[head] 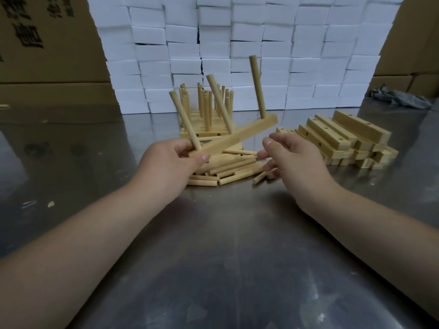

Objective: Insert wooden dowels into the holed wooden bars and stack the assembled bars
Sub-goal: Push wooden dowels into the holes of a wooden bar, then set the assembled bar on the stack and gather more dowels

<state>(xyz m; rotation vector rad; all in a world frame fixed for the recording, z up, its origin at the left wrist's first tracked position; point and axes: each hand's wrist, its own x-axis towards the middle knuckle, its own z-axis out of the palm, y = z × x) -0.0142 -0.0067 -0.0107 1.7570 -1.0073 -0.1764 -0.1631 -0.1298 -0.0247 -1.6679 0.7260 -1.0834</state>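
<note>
Pinching the near end of a wooden bar [249,134], the left hand [166,157] has its thumb on the bar's near face and its fingers [184,148] curled behind, as seen from the head view. The bar is held clear of the bench [225,257] and slopes up and to the right from those fingers. Three dowels [219,103] stand in it: one right at the fingers, one midway, one near the far end, all tilted with the bar.

The right hand [292,157] hovers just right of the bar, its fingers [273,141] relaxed and parted, holding nothing. Loose dowels [228,169] lie heaped on the bench directly beneath both sets of fingers; whether the right fingertips touch one cannot be told. Beyond the left fingers stands the stack of assembled bars [204,132], dowels upright. Right of the right fingers lies a pile of holed bars [344,136].

White blocks [237,43], cardboard boxes [47,43] and a grey cloth [401,98] line the far edge.
</note>
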